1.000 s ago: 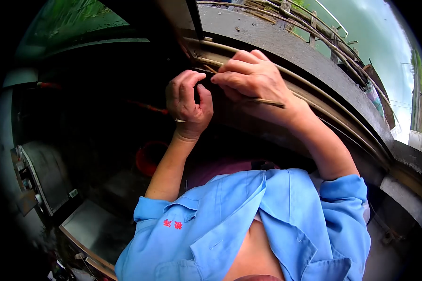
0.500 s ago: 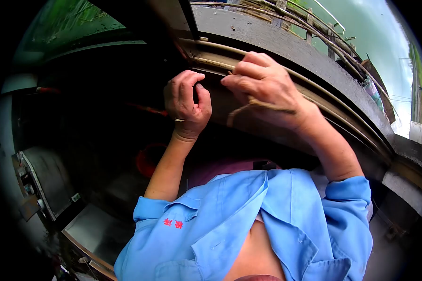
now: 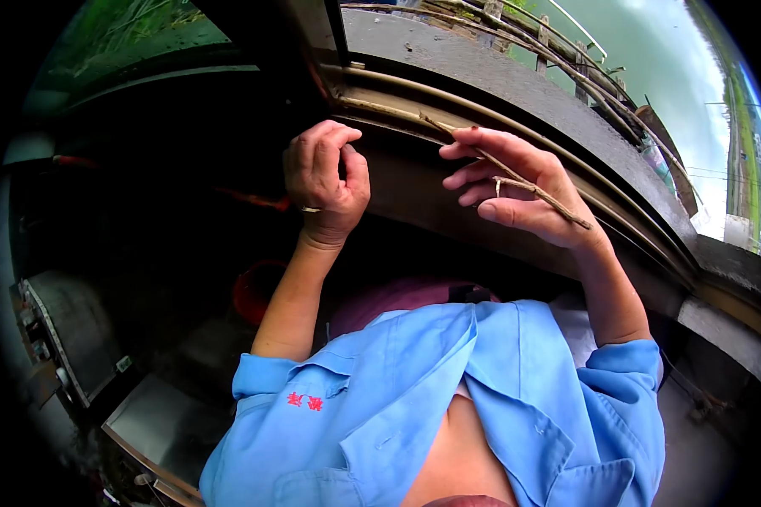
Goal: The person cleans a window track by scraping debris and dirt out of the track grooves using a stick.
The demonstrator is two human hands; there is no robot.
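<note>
My right hand [image 3: 533, 182] is raised near the window ledge, its fingers stretched and partly spread. A thin brown forked twig [image 3: 558, 205] runs slantwise across it, held loosely between the fingers, with one end poking past the fingertips. To its left, my left hand [image 3: 328, 182] is up at the same height, fingers curled in toward the thumb. A small pale bit [image 3: 311, 209] shows at the lower side of that hand. What lies inside the curled fingers is hidden. The hands are apart.
Window tracks [image 3: 397, 106] run along a grey concrete sill [image 3: 490, 76] just beyond my hands. Outside are wooden poles [image 3: 596, 80] and green water. A red bucket [image 3: 258, 291] stands in the dark at lower left, near a pale panel [image 3: 165, 427].
My right hand has moved right, away from the left, and its fingers have spread from a closed pinch. The twig now lies across them more plainly. My left hand stays curled.
</note>
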